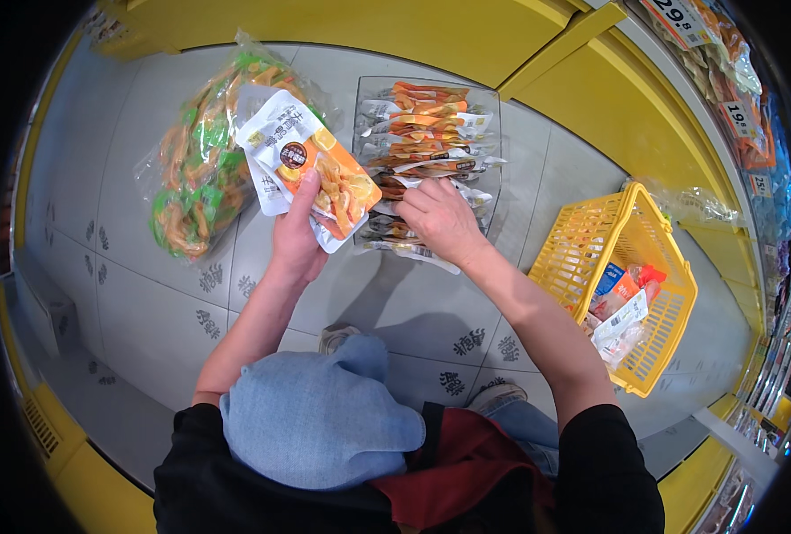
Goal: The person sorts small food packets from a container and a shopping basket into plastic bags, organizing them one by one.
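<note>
My left hand [299,236] grips a small stack of white and orange snack pouches [311,169], thumb across the front one. To the right, my right hand [440,218] reaches down among the upright pouches [427,125] packed in rows in a clear box [360,98] on the floor. Its fingers are bent around the pouch tops; their tips are hidden, so which pouch they pinch does not show. Behind my left hand lies a large clear plastic bag [201,147] filled with green and orange packs, partly covered by the held pouches.
At the right a yellow basket [582,236] stands tilted, with mixed packets [622,303] inside. Yellow cabinet fronts [351,27] border the far side. Shelves with hanging packets [742,107] and price tags line the right. Grey floor tiles [146,294] carry dark prints.
</note>
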Tool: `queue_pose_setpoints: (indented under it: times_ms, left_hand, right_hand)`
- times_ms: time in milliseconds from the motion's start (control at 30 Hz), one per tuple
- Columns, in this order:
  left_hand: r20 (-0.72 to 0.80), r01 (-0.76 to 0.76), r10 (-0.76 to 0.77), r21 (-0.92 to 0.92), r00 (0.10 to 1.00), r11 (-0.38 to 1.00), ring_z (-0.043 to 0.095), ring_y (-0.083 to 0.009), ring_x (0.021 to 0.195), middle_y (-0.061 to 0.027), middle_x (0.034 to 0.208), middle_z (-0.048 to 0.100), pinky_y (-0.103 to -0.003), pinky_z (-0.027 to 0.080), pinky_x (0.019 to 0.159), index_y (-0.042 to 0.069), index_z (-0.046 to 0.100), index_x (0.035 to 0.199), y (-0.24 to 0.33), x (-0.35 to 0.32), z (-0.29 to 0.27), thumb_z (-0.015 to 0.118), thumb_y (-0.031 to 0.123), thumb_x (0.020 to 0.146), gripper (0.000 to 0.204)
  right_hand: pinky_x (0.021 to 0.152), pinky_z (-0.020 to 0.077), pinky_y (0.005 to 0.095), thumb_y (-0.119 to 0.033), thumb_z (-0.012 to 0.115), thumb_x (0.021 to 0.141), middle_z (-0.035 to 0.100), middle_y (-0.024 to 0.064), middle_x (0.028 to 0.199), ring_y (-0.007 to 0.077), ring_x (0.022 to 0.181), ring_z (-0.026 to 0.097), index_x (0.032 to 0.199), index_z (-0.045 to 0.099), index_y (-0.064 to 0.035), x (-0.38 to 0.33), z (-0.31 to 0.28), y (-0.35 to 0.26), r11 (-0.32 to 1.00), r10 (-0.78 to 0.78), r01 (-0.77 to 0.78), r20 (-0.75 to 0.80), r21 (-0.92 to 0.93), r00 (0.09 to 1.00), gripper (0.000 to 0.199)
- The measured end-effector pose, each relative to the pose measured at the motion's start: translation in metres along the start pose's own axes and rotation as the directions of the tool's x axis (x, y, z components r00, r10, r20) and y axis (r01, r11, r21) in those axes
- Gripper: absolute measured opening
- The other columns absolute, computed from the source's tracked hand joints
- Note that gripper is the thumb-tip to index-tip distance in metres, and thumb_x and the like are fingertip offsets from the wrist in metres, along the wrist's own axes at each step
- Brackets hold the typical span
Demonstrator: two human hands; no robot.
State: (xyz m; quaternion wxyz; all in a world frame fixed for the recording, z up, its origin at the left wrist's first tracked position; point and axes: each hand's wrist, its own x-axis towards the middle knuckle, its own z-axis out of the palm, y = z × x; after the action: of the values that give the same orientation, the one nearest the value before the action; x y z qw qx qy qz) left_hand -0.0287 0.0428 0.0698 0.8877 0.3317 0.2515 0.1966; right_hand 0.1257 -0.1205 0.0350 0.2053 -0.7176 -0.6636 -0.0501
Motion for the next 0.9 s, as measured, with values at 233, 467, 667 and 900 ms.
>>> queue_pose_setpoints:
  times_ms: [233, 467, 667, 900]
  left_hand:
    - [0.007, 0.102, -0.104, 0.119, 0.995, 0.988, 0.063, -0.0197, 0.11, -0.01, 0.125, 0.058, -0.036, 0.054, 0.094, 0.005, 0.041, 0.137, -0.002, -0.015, -0.001, 0.057, 0.024, 0.098, 0.046]
    - [0.288, 0.148, -0.446, 0.677, 0.847, 0.721, 0.053, -0.0192, 0.119, -0.0119, 0.134, 0.054, -0.034, 0.043, 0.102, 0.0, 0.039, 0.143, -0.002, -0.023, 0.001, 0.051, 0.042, 0.101, 0.06]
    - [0.204, 0.394, -0.586, 0.566, 0.784, 0.724, 0.052, -0.0194, 0.121, -0.0111, 0.135, 0.053, -0.034, 0.043, 0.101, 0.002, 0.04, 0.144, -0.02, -0.038, 0.007, 0.043, 0.048, 0.103, 0.062]
    - [0.193, 0.474, -0.658, 0.552, 0.727, 0.686, 0.058, -0.0197, 0.116, -0.0131, 0.132, 0.057, -0.033, 0.049, 0.095, 0.006, 0.039, 0.145, -0.023, -0.046, 0.002, 0.039, 0.047, 0.104, 0.059]
  right_hand:
    - [0.082, 0.0434, 0.0348, -0.024, 0.073, 0.083, 0.063, 0.0014, 0.091, 0.0229, 0.09, 0.056, 0.098, 0.065, -0.0085, 0.012, -0.027, -0.014, 0.896, 0.337, -0.331, 0.03, 0.296, 0.941, 0.023]
    - [0.101, 0.038, 0.041, -0.026, 0.082, 0.07, 0.049, 0.0055, 0.141, 0.0244, 0.113, 0.055, 0.14, 0.048, -0.0188, 0.014, -0.105, -0.041, 0.984, 0.174, -0.174, -0.003, 0.037, 0.985, 0.078]
    - [0.098, 0.0384, 0.0387, -0.033, 0.081, 0.068, 0.05, 0.0019, 0.135, 0.0211, 0.112, 0.053, 0.14, 0.049, -0.0217, -0.02, -0.102, -0.034, 0.983, 0.172, -0.181, 0.183, 0.035, 0.968, 0.08]
    - [0.092, 0.0402, 0.0397, -0.035, 0.081, 0.071, 0.058, 0.0031, 0.113, 0.0232, 0.103, 0.057, 0.122, 0.06, -0.0145, -0.023, -0.106, -0.036, 0.981, 0.084, -0.111, 0.166, 0.16, 0.983, 0.059]
